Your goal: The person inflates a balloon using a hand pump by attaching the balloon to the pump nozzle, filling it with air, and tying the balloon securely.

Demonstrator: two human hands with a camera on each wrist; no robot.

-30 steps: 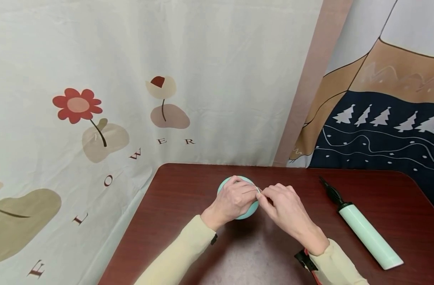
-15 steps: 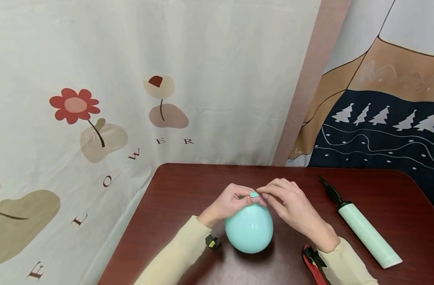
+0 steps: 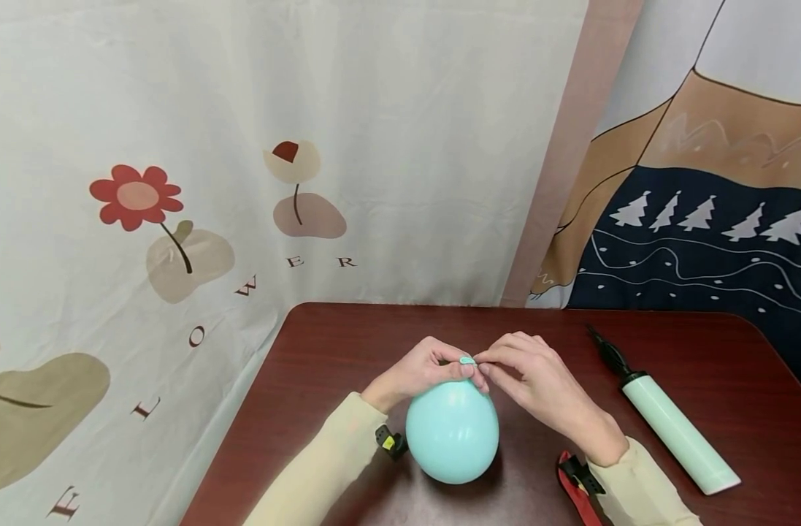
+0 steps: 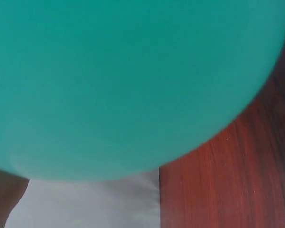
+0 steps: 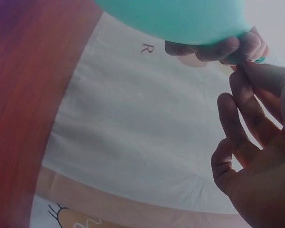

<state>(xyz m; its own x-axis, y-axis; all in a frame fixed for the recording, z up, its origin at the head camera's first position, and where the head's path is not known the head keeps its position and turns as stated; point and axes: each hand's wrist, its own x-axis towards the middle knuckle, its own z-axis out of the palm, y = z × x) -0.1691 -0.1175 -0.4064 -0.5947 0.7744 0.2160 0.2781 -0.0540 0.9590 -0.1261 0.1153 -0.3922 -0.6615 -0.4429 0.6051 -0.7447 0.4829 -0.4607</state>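
A round, inflated teal balloon (image 3: pixel 453 432) hangs over the table with its neck upward. My left hand (image 3: pixel 421 372) pinches it at the neck between thumb and fingers, and the small rolled lip (image 3: pixel 467 360) sticks out above the thumb. Close against it on the right, my right hand (image 3: pixel 538 376) brings thumb and index fingertip together at the balloon's neck; the bit between them is too small to make out clearly. In the right wrist view the right hand's other fingers (image 5: pixel 232 116) are loosely bent. The balloon (image 4: pixel 128 90) fills most of the left wrist view.
A mint-green hand pump (image 3: pixel 679 431) with a black nozzle lies at the right of the dark red wooden table (image 3: pixel 347 329). Printed cloth (image 3: pixel 413 183) hangs behind the table. Both wrists wear dark straps; a red strip (image 3: pixel 574 489) hangs by the right one.
The left hand has turned over, so the balloon, earlier mostly hidden behind it, swung down toward me and then slightly left. The right hand stays by the neck.
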